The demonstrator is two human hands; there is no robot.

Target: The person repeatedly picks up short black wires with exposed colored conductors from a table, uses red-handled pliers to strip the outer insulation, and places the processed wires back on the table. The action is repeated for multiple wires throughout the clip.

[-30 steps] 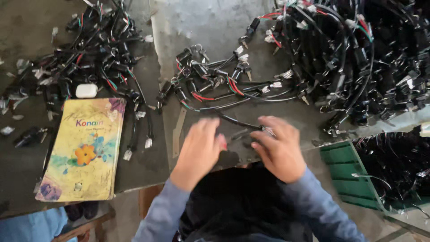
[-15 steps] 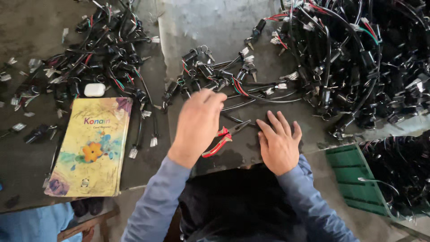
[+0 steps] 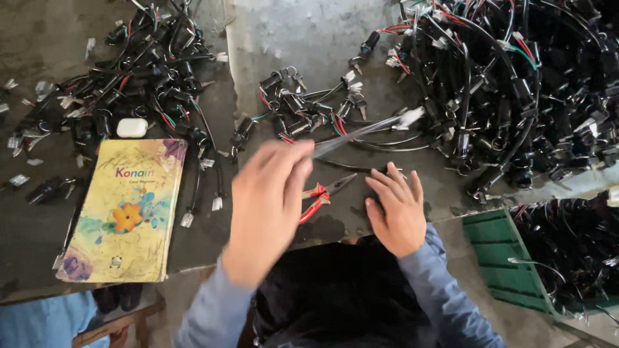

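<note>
Pinching thin blurred wire (image 3: 361, 132) in left hand (image 3: 267, 206) grip | right hand (image 3: 393, 209) flat, open | red-handled pliers (image 3: 322, 193) between.

wire (image 3: 367, 131): thin, grey-looking, blurred; one end pinched at the fingertips of the left hand (image 3: 267, 206); stretched in a slanting line up and to the right; lifted off the table.
plug on wire (image 3: 411, 117): small, white, at the far end; next to the big black heap on the right.
pliers (image 3: 322, 194): red handles, dark pointed nose; flat on the table between the two hands; nose aimed up and right; handles partly hidden behind the left hand, slightly apart.
black cable (image 3: 361, 169): thin, dark; flat on the table; runs from below the wire to the fingertips of the right hand (image 3: 394, 211).
</note>
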